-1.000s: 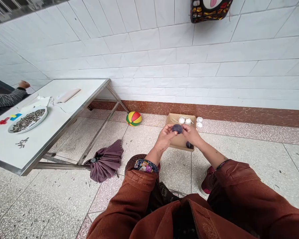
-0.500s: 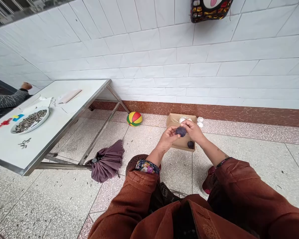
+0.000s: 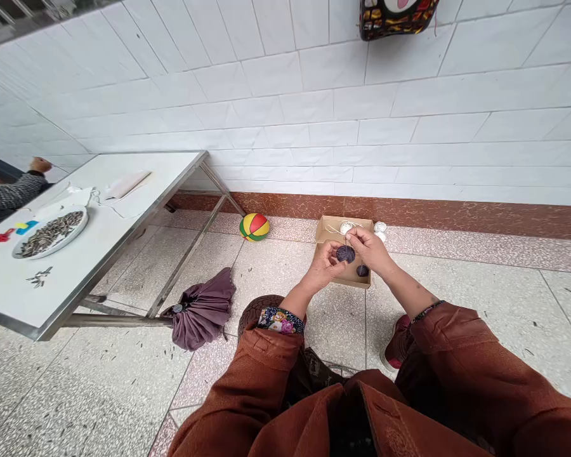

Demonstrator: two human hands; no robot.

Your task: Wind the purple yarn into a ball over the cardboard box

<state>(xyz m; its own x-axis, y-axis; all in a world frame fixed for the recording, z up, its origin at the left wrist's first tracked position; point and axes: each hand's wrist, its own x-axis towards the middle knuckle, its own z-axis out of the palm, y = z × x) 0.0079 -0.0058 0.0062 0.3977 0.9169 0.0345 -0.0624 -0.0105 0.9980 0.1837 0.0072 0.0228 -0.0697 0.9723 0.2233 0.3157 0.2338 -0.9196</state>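
Note:
My left hand [image 3: 324,263] is closed around a dark purple ball of yarn [image 3: 345,254], with thumb and fingers at its sides. Just above and to the right, my right hand [image 3: 367,246] pinches a strand of the yarn between thumb and fingertips. Both hands are over a shallow cardboard box [image 3: 354,279] on the floor. Inside that box lie a second dark ball of yarn [image 3: 362,271] at the right and a white ball of yarn [image 3: 346,227] at the back, partly hidden by my right hand.
White balls [image 3: 380,228] sit beside the box near the wall. Left of it are a colourful ball [image 3: 254,226] and a folded purple umbrella [image 3: 204,308]. A metal-edged table [image 3: 124,235] carries a plate of seeds [image 3: 52,233]. Another person's sleeve [image 3: 12,193] shows at far left.
My right hand has lifted slightly off the yarn ball, and a strand now shows between them. My left hand keeps hold of the ball. The view has shifted slightly.

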